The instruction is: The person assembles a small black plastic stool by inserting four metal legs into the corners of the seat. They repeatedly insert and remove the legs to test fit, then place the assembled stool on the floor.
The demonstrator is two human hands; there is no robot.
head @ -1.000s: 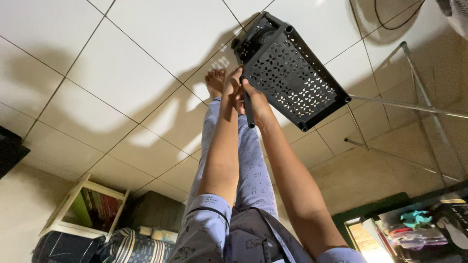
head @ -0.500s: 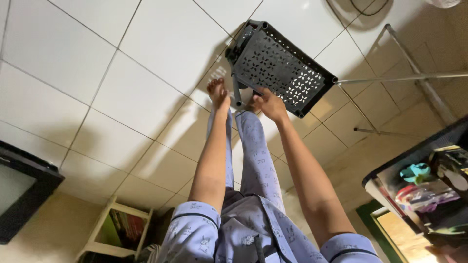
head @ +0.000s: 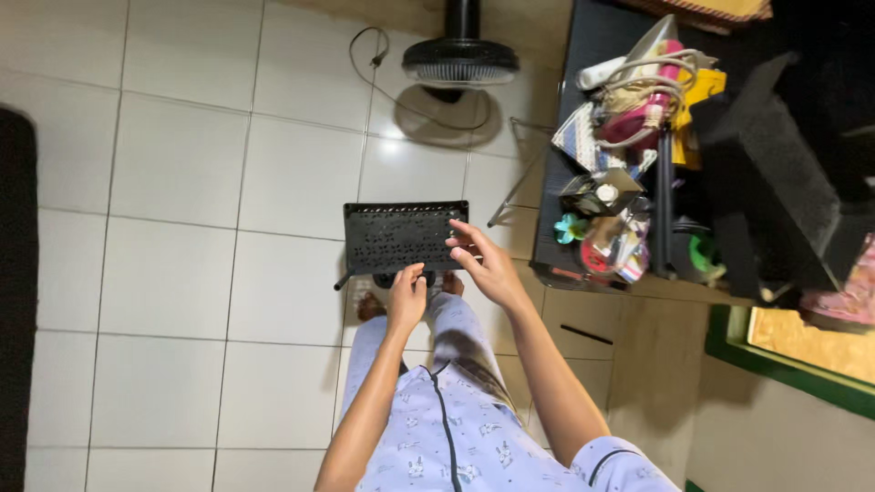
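Note:
A black perforated metal rack (head: 394,235) is low over the white tiled floor (head: 182,264), just past my feet. My left hand (head: 406,297) grips its near edge, fingers curled. On the rack's right near corner rests my right hand (head: 483,261), with the fingers spread over the top and the thumb underneath. A thin black rod (head: 343,282) sticks out at the rack's near left corner. My legs in light blue patterned trousers (head: 456,333) are below the hands.
A black standing fan base (head: 460,60) with its cord stands farther off on the tiles. To the right is a dark low table (head: 592,109) crowded with an iron, cables and small items. A dark mat (head: 16,273) lies along the left edge.
The view has swung round sharply. The rack, held tilted before, now sits level in front of my feet, with both hands still on it.

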